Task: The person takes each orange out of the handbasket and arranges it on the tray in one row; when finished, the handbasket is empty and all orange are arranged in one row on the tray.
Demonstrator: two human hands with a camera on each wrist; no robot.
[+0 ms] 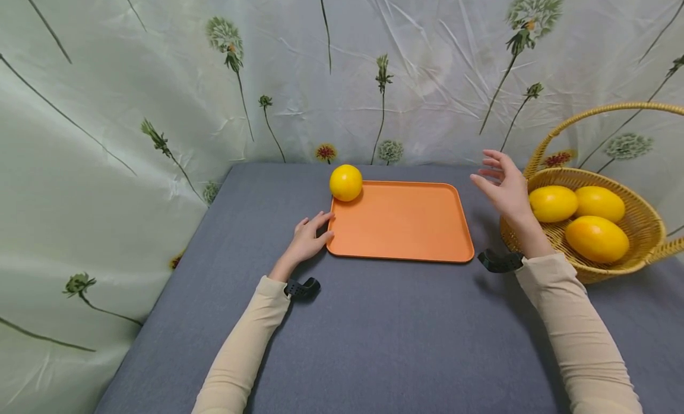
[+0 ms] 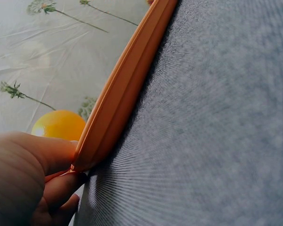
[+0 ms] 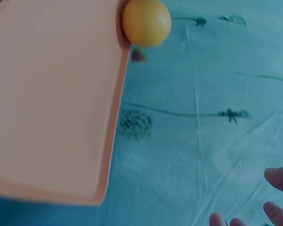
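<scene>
Seen on my head feed: left sleeve [image 1: 240, 348], beige, long, creased, at seven o'clock; right sleeve [image 1: 585, 331], matching, at four o'clock; left wristband [image 1: 303, 288], right wristband [image 1: 500, 262], both black, curved.

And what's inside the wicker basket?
Three yellow fruits lie in the wicker basket. Some woven interior shows around them; whatever is directly beneath them is covered, and the right arm hides part of the basket's left side.

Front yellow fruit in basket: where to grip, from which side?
Front fruit: likely best pinched mid-length across its short axis, coming from above and the near side. Its long axis runs roughly left-right, and the basket handle arches beyond it.
</scene>
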